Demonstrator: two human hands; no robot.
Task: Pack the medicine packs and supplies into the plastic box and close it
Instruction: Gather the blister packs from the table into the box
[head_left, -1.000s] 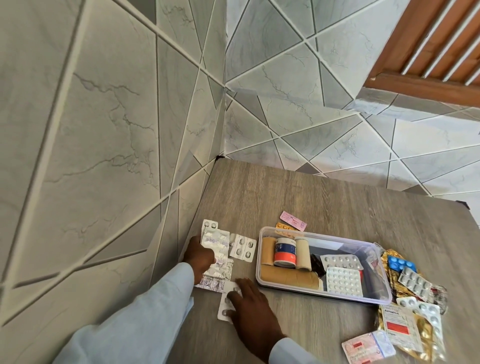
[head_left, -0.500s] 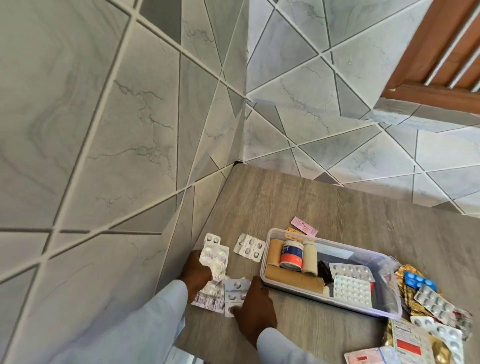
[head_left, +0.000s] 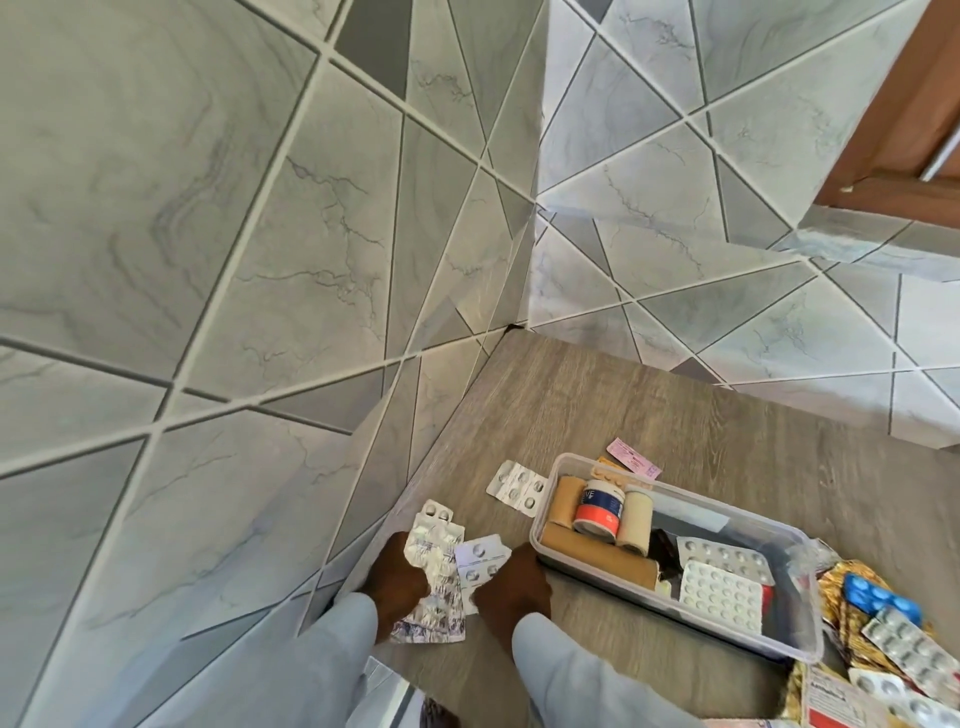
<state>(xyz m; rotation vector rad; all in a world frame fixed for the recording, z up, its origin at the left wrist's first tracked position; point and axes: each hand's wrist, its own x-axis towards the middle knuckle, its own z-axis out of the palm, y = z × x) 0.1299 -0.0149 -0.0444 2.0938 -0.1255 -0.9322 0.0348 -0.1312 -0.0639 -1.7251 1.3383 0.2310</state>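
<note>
A clear plastic box (head_left: 779, 642) lies open on the wooden table, holding tan bandage rolls, a red-and-white jar (head_left: 598, 506) and white blister packs (head_left: 722, 595). My left hand (head_left: 397, 579) grips a stack of crumpled silver blister packs (head_left: 434, 571) near the wall. My right hand (head_left: 511, 582) pinches a small white blister pack (head_left: 480, 564) beside that stack, just left of the box. Another silver blister pack (head_left: 514, 488) lies flat on the table beyond my hands.
More medicine lies right of the box: a blue blister pack (head_left: 878, 597), silver strips (head_left: 914, 649) and a gold foil pouch (head_left: 852, 579). A pink sachet (head_left: 631, 457) lies behind the box. Tiled walls close in the table's left and far sides.
My right hand has lifted the small white pack off the table and brought it against the stack in my left hand. The view has swung left and up.
</note>
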